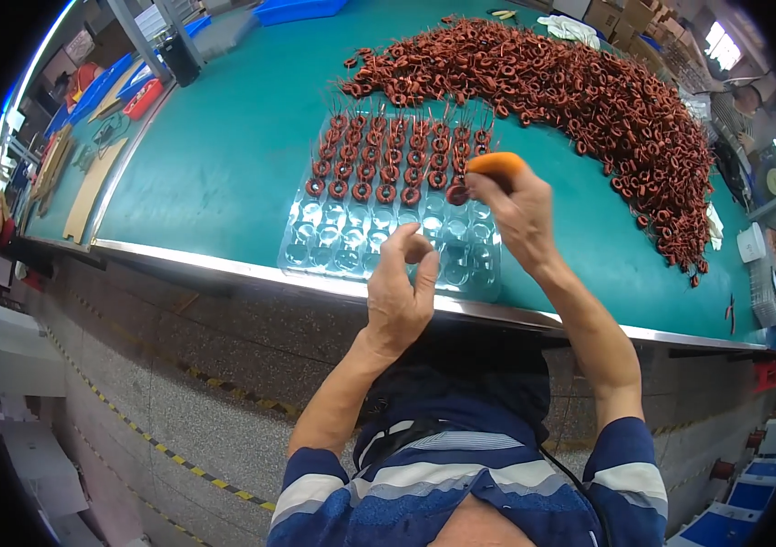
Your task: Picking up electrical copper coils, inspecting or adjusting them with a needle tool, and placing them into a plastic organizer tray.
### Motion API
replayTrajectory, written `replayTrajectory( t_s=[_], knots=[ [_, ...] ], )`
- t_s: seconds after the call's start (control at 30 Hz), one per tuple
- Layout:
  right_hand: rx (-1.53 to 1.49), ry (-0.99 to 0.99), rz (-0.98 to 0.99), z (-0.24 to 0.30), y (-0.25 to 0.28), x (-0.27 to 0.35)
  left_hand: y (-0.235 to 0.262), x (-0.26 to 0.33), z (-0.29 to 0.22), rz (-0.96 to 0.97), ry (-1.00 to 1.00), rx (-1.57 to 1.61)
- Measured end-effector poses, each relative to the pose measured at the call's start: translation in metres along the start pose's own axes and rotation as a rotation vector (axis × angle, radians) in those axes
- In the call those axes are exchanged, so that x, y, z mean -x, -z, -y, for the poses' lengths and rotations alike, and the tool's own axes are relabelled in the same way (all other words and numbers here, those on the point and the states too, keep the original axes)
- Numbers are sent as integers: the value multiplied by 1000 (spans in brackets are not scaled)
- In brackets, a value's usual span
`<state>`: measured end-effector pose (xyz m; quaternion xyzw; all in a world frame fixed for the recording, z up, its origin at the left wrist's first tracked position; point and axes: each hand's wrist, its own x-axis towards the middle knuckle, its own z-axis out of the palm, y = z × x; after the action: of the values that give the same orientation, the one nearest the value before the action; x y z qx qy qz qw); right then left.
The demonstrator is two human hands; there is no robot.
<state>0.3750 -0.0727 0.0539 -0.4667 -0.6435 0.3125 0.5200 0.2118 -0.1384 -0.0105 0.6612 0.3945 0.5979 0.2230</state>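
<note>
The clear tray (327, 235) lies on the green tabletop (215, 187), close to its front edge. Its far rows are occupied by red-brown ring coils (365, 172), their wire leads pointing upward; the nearer rows show bare round pockets.

The left hand (399, 290) is above the near part of the tray, thumb and forefinger curved with a visible gap between them. The right hand (522, 211) is at the right side of the tray, fingers bent inward. An orange item (496, 163) sits at its forefinger; whether it is worn or gripped cannot be told. A single darker coil (457, 194) is just beside the right fingertips, at the near edge of the filled rows; whether the fingers are closed on it cannot be determined.

A large heap of loose coils (579, 91) curves across the tabletop beyond and to the right of the tray. A white cloth (570, 30) lies at the far side of the heap. A red-handled tool (730, 314) rests near the right front corner. At the far left, a black container (179, 60) stands beside a metal post (136, 38), with a red bin (143, 99) further left.
</note>
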Motion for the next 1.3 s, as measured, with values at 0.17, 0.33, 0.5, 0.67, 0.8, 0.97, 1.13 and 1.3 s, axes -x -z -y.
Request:
replayTrajectory(
  t_s=[0.17, 0.33, 0.5, 0.67, 0.8, 0.97, 1.13, 1.3],
  knots=[
    [366, 121, 214, -46, -11, -23, -9, -6, 8, 93, -40, -184],
    [450, 334, 145, -45, -12, -34, -1, -2, 15, 72, -110, -324],
    [812, 381, -87, -76, 86, -83, -13, -9, 7, 51, -193, -360],
    [1196, 251, -25, -125, 135, -112, -12, -6, 10, 88, -246, -414],
    [1478, 560, -65, -147, 127, -136, -11, -8, 7, 122, -250, -427],
    [1566, 580, 190, -157, 139, -159, -10, -6, 8, 112, -263, -434],
    [1396, 670, 331, -150, 171, -163, -12, -7, 8, 110, -277, -446],
    [1076, 551, -50, -122, 180, -171, -11, -9, 9, 102, -276, -462]
  ],
)
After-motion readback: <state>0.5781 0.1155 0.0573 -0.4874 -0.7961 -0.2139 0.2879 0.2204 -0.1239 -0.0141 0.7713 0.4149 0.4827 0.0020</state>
